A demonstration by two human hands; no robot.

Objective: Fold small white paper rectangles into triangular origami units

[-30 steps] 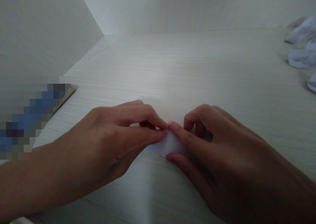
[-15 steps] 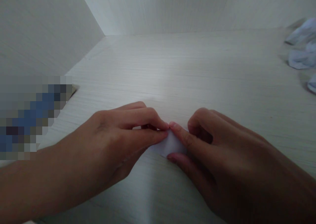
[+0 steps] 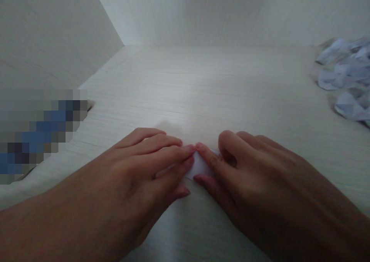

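Note:
A small piece of folded white paper (image 3: 199, 166) lies on the pale wood-grain surface, mostly covered by my fingers. My right hand (image 3: 245, 177) holds it from the right, index fingertip on its upper edge and thumb at its lower edge, the other fingers curled. From the left, my left hand (image 3: 150, 169) presses the paper with its fingertips close together, while its thumb sits lower, near the paper's bottom edge. The two index fingertips almost meet at the top of the paper. The part under my left fingers is hidden.
Several folded white paper pieces (image 3: 343, 75) lie in a group at the far right. At the left is a blurred-out flat object (image 3: 46, 127) with blue on it. Pale panels rise along the back (image 3: 202, 15) and left side (image 3: 58, 34).
My left hand has turned flatter, its fingers now stretched over the paper instead of pinching its top, with the thumb lower. My right hand barely moved. More white pieces show at right as the view shifted.

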